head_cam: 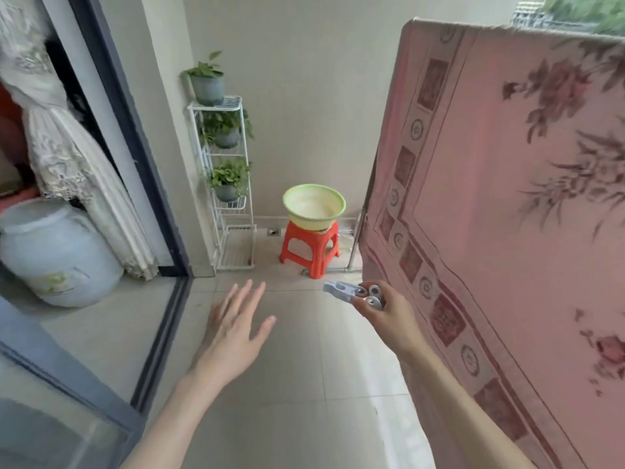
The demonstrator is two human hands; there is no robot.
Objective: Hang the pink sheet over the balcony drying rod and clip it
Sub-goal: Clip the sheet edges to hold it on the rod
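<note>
The pink sheet (500, 204) hangs draped from the top right, its folded upper edge running along the frame's top and its patterned left border falling toward the floor (304, 384). Just beside that border, the right hand (389, 316) grips grey clips (351, 294) in curled fingers. The left hand (236, 326) hovers with fingers straight and spread, holding nothing. Bare tiled floor lies between them, reaching to an orange stool (309, 252) carrying a green basin (314, 206) beside a white plant rack (225, 184).
</note>
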